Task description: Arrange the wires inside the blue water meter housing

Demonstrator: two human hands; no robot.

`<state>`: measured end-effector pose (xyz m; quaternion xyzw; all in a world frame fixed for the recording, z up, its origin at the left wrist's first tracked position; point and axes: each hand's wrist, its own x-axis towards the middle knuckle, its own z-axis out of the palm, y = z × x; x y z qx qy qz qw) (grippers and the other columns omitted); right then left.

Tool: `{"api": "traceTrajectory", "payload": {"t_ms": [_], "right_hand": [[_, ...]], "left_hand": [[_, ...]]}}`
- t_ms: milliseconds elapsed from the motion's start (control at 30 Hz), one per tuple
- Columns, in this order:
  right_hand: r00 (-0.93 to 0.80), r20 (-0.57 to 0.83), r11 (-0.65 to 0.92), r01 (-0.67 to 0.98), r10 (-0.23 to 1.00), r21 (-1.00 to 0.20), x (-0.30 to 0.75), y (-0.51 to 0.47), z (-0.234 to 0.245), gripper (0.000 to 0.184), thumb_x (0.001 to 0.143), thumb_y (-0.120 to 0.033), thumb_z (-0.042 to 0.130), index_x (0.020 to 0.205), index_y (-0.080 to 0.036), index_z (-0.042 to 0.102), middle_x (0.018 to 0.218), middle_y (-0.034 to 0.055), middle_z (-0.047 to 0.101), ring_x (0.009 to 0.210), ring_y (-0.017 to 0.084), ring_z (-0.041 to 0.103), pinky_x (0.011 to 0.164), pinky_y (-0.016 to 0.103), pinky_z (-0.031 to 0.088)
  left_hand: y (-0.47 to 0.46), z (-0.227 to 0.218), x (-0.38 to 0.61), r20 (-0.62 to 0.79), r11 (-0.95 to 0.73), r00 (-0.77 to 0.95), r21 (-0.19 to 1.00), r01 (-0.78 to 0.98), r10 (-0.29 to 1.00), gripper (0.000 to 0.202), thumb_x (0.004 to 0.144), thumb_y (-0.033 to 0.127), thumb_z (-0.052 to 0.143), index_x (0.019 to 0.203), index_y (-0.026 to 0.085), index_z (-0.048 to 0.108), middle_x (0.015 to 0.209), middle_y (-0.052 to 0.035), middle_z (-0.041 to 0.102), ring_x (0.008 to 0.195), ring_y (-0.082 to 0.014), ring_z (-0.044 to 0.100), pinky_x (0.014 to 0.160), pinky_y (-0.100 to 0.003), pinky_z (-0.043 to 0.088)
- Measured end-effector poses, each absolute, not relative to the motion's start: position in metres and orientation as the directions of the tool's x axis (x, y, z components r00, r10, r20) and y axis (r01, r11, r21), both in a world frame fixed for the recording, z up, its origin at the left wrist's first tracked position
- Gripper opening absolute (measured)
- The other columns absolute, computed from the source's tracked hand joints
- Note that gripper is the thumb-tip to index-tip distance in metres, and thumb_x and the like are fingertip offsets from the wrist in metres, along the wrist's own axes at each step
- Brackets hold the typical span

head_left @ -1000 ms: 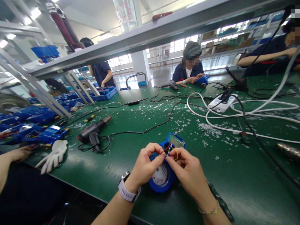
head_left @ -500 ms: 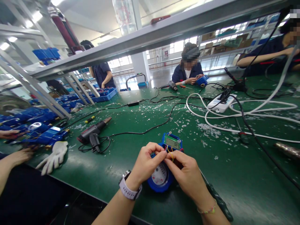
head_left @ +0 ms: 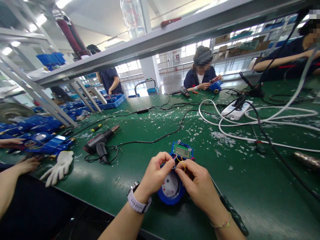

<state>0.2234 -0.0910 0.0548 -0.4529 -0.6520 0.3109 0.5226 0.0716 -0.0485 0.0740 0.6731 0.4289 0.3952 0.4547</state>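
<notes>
A blue water meter [head_left: 171,193] with a white dial lies on the green table [head_left: 140,156] right in front of me. Its small display board [head_left: 182,151] stands tilted up at the far end, joined by thin coloured wires [head_left: 180,163]. My left hand [head_left: 157,175], with a watch on the wrist, pinches the wires over the meter. My right hand [head_left: 197,186] pinches the same wires from the other side, fingertips nearly touching the left ones.
A black heat gun [head_left: 100,141] with its cord lies to the left, near a white glove [head_left: 58,166]. A co-worker's hands [head_left: 25,163] work at blue meters far left. White cables and a power strip [head_left: 236,111] lie at right. Other people sit across the table.
The display board has swung from lying back to standing more upright and facing me. Both hands have drawn closer together over the wires.
</notes>
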Motion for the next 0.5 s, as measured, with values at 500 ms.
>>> {"api": "traceTrajectory", "payload": {"t_ms": [500], "right_hand": [[0.059, 0.161, 0.166, -0.081, 0.985, -0.983, 0.2179, -0.0885, 0.0504, 0.03, 0.084, -0.043, 0.064, 0.087, -0.014, 0.072, 0.056, 0.0001, 0.052, 0.044, 0.011, 0.044, 0.04, 0.021, 0.032]], "left_hand": [[-0.0498, 0.0757, 0.0703, 0.182, -0.285, 0.378, 0.929, 0.238, 0.908, 0.028, 0.085, 0.037, 0.057, 0.066, 0.017, 0.052, 0.074, -0.0016, 0.054, 0.077, -0.0164, 0.049, 0.074, -0.028, 0.037]]}}
